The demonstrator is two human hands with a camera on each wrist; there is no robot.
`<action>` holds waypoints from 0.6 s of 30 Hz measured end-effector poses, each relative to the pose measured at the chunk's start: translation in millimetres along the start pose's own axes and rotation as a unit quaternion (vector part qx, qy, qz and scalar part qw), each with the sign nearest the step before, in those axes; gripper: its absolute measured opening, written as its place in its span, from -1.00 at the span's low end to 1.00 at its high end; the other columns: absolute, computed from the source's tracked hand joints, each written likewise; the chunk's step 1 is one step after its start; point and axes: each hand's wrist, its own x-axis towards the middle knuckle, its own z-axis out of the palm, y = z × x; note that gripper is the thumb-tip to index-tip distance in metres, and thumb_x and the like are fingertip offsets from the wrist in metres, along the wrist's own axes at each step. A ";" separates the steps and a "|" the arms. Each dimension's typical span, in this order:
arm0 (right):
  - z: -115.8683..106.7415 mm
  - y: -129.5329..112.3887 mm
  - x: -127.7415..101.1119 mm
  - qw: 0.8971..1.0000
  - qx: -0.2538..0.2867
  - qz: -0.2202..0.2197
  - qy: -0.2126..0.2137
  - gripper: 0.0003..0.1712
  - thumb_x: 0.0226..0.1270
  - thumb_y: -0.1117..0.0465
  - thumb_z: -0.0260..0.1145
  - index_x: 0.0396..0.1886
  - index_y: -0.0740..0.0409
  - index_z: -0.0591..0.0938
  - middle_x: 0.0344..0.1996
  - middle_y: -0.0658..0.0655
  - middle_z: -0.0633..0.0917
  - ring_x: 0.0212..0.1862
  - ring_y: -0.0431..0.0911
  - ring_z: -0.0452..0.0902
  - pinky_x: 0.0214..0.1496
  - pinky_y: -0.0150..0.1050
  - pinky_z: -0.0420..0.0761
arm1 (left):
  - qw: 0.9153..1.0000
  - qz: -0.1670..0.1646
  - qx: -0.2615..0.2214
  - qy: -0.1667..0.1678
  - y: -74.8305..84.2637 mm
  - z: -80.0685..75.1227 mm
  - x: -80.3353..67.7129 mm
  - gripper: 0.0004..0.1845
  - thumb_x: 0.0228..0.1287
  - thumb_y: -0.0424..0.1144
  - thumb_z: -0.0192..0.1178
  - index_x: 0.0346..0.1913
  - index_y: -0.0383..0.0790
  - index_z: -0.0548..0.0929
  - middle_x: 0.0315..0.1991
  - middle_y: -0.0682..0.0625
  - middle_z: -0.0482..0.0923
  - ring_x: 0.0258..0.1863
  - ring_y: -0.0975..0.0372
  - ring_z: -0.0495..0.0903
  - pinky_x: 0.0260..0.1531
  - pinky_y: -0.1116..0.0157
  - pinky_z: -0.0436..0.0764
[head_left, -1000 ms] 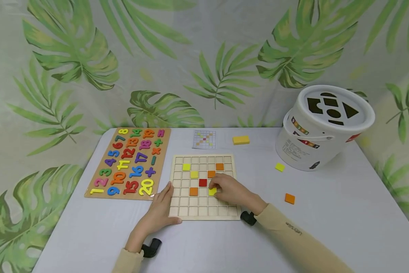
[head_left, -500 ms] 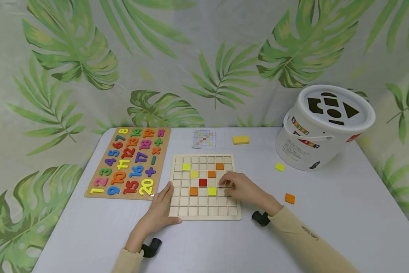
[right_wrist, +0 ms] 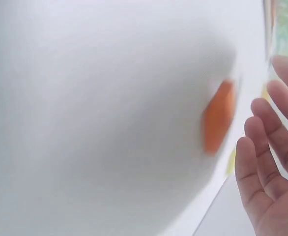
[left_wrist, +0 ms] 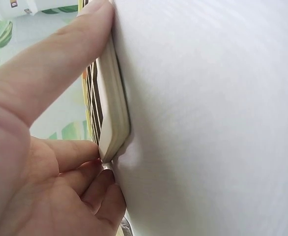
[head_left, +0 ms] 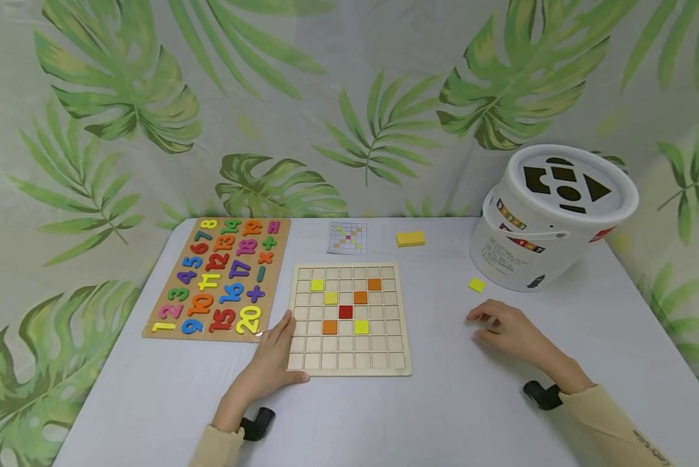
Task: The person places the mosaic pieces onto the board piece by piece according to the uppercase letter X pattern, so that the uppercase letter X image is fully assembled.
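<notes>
Left hand (head_left: 270, 363) presses grid board (head_left: 347, 319) corner flat, steadying it on counter (head_left: 443, 415). Right hand (head_left: 509, 334), fingers relaxed, empty, hovers over orange tile (right_wrist: 217, 116) right of board.

Grid board (head_left: 349, 363): pale unfinished wood, looking matt and smooth.
Number puzzle (head_left: 218, 279): wooden base carrying matt painted pieces.
Bucket (head_left: 550, 220): white plastic, showing a slight gloss.
Table (head_left: 443, 415): smooth matt white surface.
Backdrop (head_left: 349, 97): leaf-printed cloth.
</notes>
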 end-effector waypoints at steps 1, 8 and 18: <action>-1.7 4.2 -3.9 1.000 -0.004 0.003 0.001 -0.67 -0.05 0.39 0.40 -0.21 0.17 0.59 -0.25 0.02 0.57 -0.22 -0.06 0.43 -0.23 -0.21 0.49 | 1.000 0.000 0.000 -0.001 0.2 -0.3 0.0 0.12 -0.23 -0.13 0.47 0.34 -0.45 0.01 0.39 -0.21 -0.18 0.22 -0.07 0.03 0.09 0.01 0.22; -3.9 22.8 -17.2 1.000 -0.018 0.017 -0.012 -0.63 -0.12 0.44 0.42 -0.25 0.11 0.59 -0.30 -0.01 0.48 -0.24 -0.10 0.39 -0.23 -0.32 0.47 | 1.000 0.004 0.005 0.000 0.9 -0.8 0.6 0.11 -0.23 -0.12 0.47 0.34 -0.46 0.02 0.39 -0.22 -0.18 0.21 -0.08 0.04 0.09 0.00 0.22; 17.6 -4.5 8.5 1.000 0.001 -0.016 -0.007 -0.67 -0.11 0.43 0.40 -0.28 0.15 0.57 -0.36 -0.05 0.51 -0.30 -0.15 0.41 -0.25 -0.31 0.48 | 1.000 -0.003 0.009 0.004 0.4 0.4 1.2 0.14 -0.26 -0.11 0.48 0.35 -0.43 0.01 0.39 -0.20 -0.18 0.20 -0.06 0.06 0.07 0.04 0.28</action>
